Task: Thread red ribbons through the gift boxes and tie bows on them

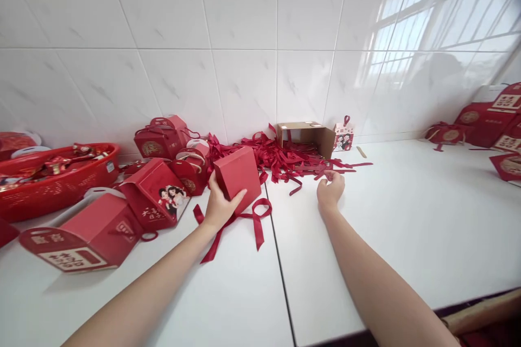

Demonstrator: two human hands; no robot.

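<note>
My left hand (221, 203) is wrapped around a plain red gift box (241, 178), which is tilted above the white table. A red ribbon (257, 222) hangs and curls below the box, its tails spread over the tabletop. At the right edge of a heap of red ribbons (271, 154), my right hand (331, 187) has its fingers curled together at the end of a ribbon strand (321, 175). The fingertips are partly hidden, so the grip is hard to see in full.
Several red gift boxes (157, 195) stand at the left, beside a red basket (81, 184) of wrapped sweets. Behind the ribbons lies an open cardboard box (325, 141), near a small printed box (343, 137). More red boxes (484, 122) are stacked far right. A tiled wall (244, 87) bounds the table.
</note>
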